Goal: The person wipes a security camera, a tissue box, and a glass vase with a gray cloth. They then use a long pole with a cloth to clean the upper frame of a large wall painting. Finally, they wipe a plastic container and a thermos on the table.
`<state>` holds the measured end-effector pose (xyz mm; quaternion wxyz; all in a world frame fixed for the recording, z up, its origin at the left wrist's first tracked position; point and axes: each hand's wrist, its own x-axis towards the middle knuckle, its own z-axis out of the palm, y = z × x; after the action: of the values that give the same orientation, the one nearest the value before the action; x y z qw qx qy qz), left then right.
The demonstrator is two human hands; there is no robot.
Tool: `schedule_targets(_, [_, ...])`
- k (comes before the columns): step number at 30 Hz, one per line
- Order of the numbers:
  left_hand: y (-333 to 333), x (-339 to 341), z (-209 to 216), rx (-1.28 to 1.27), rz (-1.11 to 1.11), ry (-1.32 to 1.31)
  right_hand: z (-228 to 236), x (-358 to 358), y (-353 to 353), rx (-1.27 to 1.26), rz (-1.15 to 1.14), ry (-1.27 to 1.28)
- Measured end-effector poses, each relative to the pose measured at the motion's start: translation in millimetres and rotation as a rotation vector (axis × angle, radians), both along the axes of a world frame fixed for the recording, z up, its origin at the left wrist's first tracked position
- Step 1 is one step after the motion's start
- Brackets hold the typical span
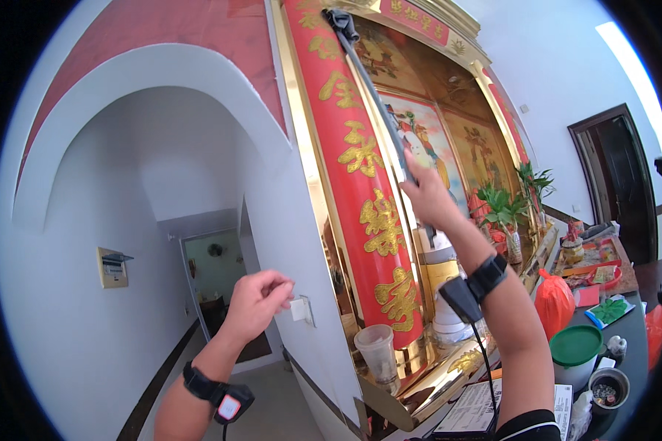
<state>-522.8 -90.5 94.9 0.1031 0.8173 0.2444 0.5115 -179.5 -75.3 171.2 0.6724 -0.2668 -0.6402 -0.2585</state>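
Observation:
My right hand (pixel 430 192) is raised and wrapped round a long grey pole (pixel 380 105). A dark cloth (pixel 342 26) is bunched at the pole's upper end, up by the top of a red column (pixel 349 117) with raised gold characters. The pole slants up and to the left across the front of a gilded altar cabinet (pixel 449 44). My left hand (pixel 256 303) hangs in the air left of the column, its fingers curled in and nothing visible in them. Close beside it is a white switch (pixel 300 309) on the wall edge.
A clear plastic cup (pixel 377 351) stands on the gold ledge by the column's foot. Potted plants (pixel 504 208) line the altar. The table at right bears a red bag (pixel 554 301), a green-lidded tub (pixel 575 345) and a small metal pot (pixel 608 388). An archway (pixel 147 62) opens at left.

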Motion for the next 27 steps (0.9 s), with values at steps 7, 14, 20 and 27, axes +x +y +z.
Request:
schedule_targets(7, [20, 47, 38, 0.449, 0.298, 0.084, 22, 15, -27, -0.109, 0.059, 0.036])
schedule_targets(14, [50, 41, 47, 0.747, 0.55, 0.092, 108, 13, -54, -0.276, 0.324, 0.109])
schedule_targets(20, [84, 59, 47, 0.805, 0.506, 0.033, 154, -2, -66, -0.361, 0.428, 0.168])
schedule_targets(27, [117, 82, 39, 0.711, 0.342, 0.079, 215, 1, -51, -0.279, 0.392, 0.166])
